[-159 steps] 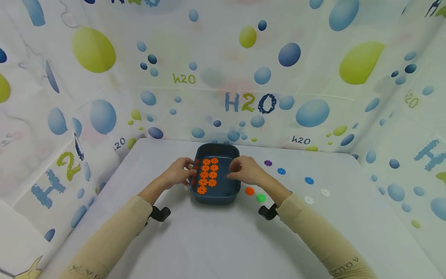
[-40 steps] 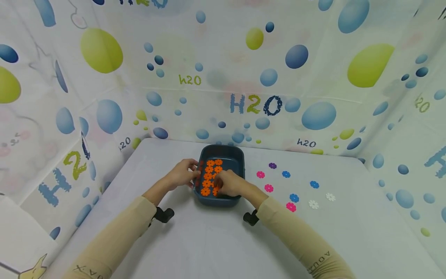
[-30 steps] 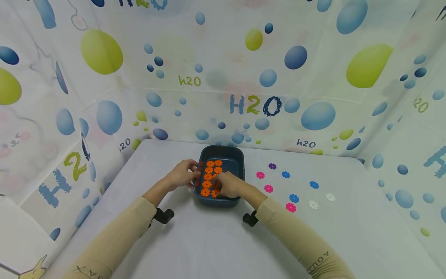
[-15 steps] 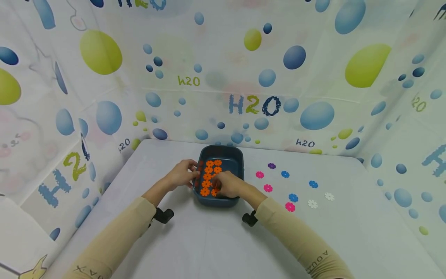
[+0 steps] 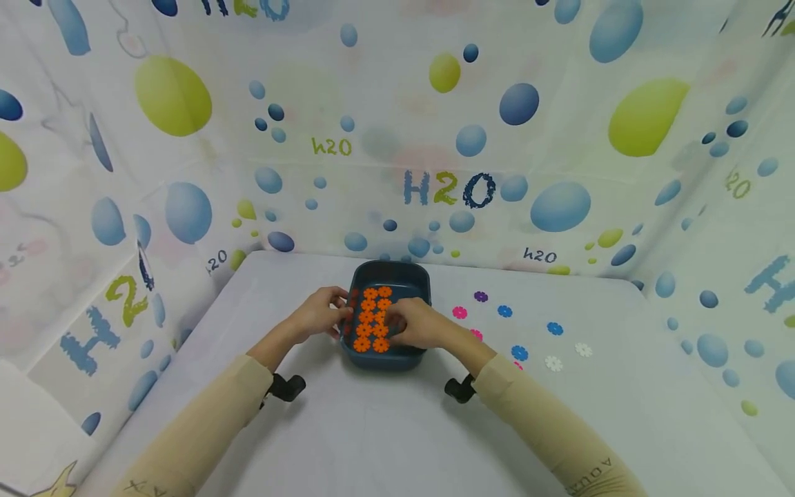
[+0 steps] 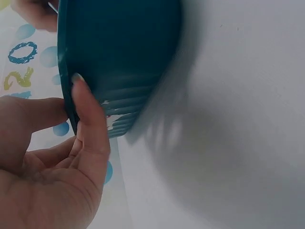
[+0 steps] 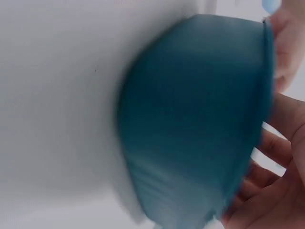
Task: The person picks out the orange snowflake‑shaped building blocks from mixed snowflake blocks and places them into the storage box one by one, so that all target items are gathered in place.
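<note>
A dark blue plastic basin stands mid-table. Inside, orange flower-shaped pieces lie in two columns along the left half of its floor. The left hand grips the basin's left rim between thumb and fingers. That pinch on the rim shows in the left wrist view too, with the hand beside the basin's outer wall. The right hand hovers over the basin's right half, fingers loosely curved beside the right column, with no piece visible in it. In the right wrist view, the hand is partly behind the basin wall.
Loose flower pieces lie on the white table right of the basin: a purple one, pink ones, blue ones and white ones. The right forearm partly covers some pink ones. A patterned curtain closes off the back.
An orange flower piece has been added at the bottom of the right column. The right hand has since lifted off it, up and to the right. The left hand stays on the rim.
</note>
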`<state>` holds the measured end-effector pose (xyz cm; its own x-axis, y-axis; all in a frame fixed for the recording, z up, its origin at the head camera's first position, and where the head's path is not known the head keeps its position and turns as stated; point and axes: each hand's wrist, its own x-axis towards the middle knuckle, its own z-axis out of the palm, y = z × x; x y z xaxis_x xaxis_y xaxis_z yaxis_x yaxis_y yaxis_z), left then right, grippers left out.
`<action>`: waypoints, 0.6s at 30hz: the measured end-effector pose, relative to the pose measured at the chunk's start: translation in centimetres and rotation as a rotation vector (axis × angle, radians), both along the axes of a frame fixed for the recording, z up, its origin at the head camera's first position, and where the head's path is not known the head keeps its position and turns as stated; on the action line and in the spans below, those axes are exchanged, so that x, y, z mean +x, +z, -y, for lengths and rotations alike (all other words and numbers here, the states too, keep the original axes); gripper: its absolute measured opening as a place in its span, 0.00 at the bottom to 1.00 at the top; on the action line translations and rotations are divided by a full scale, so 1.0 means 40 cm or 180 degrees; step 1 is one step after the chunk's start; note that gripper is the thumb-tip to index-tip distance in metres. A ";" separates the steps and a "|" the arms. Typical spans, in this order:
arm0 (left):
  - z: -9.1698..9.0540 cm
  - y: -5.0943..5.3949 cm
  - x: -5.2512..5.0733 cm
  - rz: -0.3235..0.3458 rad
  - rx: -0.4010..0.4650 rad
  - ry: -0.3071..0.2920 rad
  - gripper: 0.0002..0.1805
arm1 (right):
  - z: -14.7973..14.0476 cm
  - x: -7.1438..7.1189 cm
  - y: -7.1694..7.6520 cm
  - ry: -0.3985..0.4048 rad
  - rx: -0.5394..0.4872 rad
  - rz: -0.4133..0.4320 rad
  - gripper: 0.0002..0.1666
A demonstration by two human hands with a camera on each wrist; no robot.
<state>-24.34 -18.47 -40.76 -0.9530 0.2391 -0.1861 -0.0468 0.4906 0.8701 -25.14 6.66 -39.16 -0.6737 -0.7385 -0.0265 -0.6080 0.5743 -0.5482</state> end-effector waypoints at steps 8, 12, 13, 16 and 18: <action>0.023 -0.009 0.008 -0.0187 -0.0138 -0.0078 0.23 | -0.122 0.014 0.059 -0.0135 -0.0365 0.0116 0.20; 0.046 -0.012 0.014 -0.0290 -0.0203 -0.0073 0.23 | -0.220 0.025 0.087 -0.0331 -0.0390 -0.0093 0.18; 0.056 -0.011 0.018 -0.0371 -0.0255 -0.0080 0.23 | -0.250 0.029 0.092 -0.0393 -0.0388 -0.0202 0.18; 0.097 -0.002 0.033 -0.0878 -0.0546 -0.0047 0.20 | -0.342 0.039 0.104 -0.0658 -0.0372 -0.0583 0.19; 0.133 0.007 0.044 -0.1381 -0.0824 0.0012 0.18 | -0.406 0.043 0.111 -0.0884 -0.0351 -0.0837 0.22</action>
<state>-22.60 -23.81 -40.48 -0.9565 0.2339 0.1745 0.2899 0.6935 0.6595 -23.44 22.91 -34.72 -0.8215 -0.5159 0.2427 -0.5655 0.6831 -0.4621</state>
